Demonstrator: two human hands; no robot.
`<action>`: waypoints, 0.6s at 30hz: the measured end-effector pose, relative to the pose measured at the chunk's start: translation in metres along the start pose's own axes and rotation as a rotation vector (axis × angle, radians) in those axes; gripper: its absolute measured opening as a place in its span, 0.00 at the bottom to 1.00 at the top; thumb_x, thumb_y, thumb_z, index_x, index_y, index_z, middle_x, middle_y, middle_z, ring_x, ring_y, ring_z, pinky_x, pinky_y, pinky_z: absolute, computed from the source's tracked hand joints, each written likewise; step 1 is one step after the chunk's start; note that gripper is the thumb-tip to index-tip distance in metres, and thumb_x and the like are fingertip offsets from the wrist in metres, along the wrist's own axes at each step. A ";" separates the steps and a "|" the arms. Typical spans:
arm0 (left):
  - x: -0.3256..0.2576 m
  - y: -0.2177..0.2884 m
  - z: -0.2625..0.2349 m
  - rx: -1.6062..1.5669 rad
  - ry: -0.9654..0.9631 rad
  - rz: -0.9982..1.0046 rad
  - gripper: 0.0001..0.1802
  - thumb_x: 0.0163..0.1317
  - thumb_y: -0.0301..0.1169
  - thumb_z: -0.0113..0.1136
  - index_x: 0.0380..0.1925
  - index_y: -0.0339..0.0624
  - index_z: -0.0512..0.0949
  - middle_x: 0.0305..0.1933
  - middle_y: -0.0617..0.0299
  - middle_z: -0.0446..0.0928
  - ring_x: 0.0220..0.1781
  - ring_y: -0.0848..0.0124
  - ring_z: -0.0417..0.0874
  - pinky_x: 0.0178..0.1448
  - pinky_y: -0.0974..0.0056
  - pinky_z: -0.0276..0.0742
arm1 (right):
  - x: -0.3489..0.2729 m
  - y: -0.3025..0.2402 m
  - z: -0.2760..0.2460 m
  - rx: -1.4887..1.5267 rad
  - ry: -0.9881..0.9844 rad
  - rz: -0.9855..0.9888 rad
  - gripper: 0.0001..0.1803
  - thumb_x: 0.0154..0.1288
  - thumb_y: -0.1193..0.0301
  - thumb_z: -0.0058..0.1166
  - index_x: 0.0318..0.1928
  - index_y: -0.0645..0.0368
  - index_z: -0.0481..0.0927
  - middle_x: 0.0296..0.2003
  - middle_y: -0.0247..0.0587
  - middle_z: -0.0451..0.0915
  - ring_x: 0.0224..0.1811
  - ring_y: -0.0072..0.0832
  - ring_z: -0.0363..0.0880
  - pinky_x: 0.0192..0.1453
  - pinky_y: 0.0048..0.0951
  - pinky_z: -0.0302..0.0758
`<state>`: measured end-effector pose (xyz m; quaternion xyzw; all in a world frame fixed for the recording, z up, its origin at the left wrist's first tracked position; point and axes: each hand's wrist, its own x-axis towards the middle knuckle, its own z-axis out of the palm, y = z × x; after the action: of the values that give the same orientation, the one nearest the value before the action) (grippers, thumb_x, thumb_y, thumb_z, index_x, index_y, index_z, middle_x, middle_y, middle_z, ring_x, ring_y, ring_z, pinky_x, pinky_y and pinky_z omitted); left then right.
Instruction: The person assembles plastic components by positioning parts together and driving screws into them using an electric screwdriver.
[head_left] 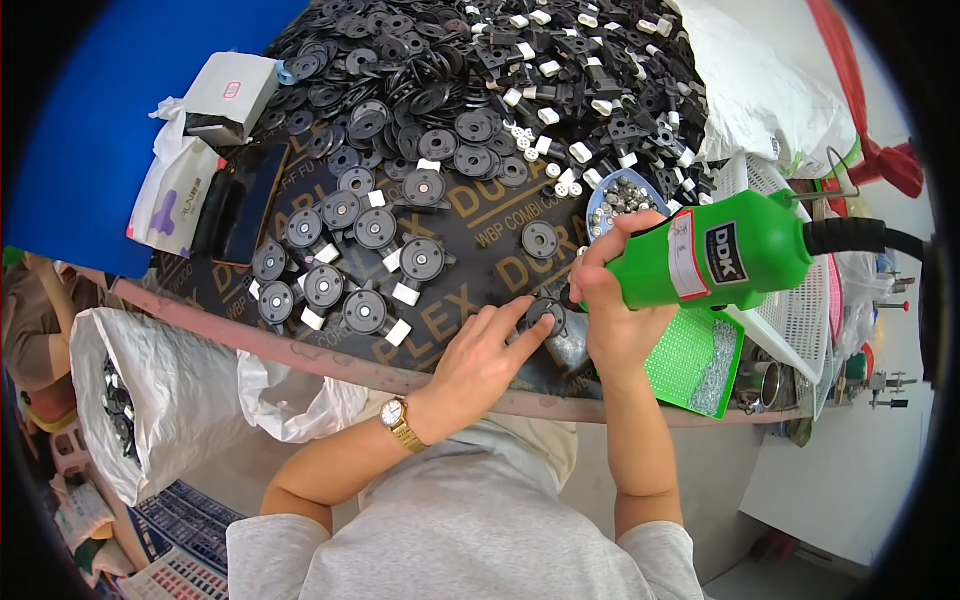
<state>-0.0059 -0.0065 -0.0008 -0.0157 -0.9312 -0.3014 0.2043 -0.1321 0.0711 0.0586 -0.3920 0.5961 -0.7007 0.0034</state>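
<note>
My right hand is wrapped round a green electric screwdriver, held sideways with its front end toward the left and a black cable leaving its back. The fingers of my left hand hold a black round plastic disc at the table's near edge. The screwdriver's tip is by this disc, but my right fingers hide whether they touch. Behind it lies another black disc, flat on the table. To the left sit several black discs joined to white-tipped pieces.
A large heap of black discs and white-tipped pieces covers the table's back. A blue tray holds small metal parts; a green basket holds screws. A phone and boxes lie left. A white sack stands below the edge.
</note>
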 end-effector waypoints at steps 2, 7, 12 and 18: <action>0.000 0.000 0.001 -0.003 -0.003 0.005 0.26 0.47 0.21 0.52 0.51 0.39 0.72 0.54 0.47 0.68 0.43 0.59 0.72 0.47 0.61 0.72 | 0.003 0.000 -0.002 -0.020 -0.022 -0.017 0.30 0.54 0.64 0.63 0.51 0.64 0.63 0.19 0.36 0.69 0.16 0.20 0.66 0.20 0.19 0.65; -0.001 0.003 0.005 -0.024 0.043 -0.025 0.28 0.43 0.16 0.55 0.49 0.41 0.75 0.53 0.49 0.69 0.39 0.58 0.72 0.46 0.60 0.73 | 0.004 -0.020 -0.008 0.112 0.044 0.075 0.48 0.46 0.45 0.63 0.58 0.64 0.58 0.18 0.33 0.67 0.16 0.19 0.64 0.18 0.19 0.63; 0.003 0.006 -0.001 -0.046 0.099 0.003 0.25 0.44 0.21 0.62 0.47 0.40 0.75 0.54 0.50 0.70 0.42 0.58 0.74 0.46 0.60 0.74 | -0.002 -0.033 -0.017 0.177 0.111 0.090 0.47 0.49 0.42 0.59 0.60 0.61 0.57 0.19 0.32 0.67 0.15 0.20 0.64 0.19 0.21 0.62; 0.012 0.017 -0.001 -0.230 0.273 -0.025 0.19 0.45 0.25 0.68 0.41 0.40 0.77 0.43 0.57 0.77 0.37 0.61 0.77 0.39 0.63 0.75 | -0.011 -0.042 -0.027 0.183 0.051 0.043 0.46 0.52 0.38 0.51 0.61 0.59 0.56 0.19 0.31 0.67 0.13 0.20 0.63 0.20 0.22 0.65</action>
<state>-0.0141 0.0062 0.0140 0.0138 -0.8543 -0.4077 0.3220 -0.1194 0.1111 0.0883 -0.3592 0.5377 -0.7618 0.0392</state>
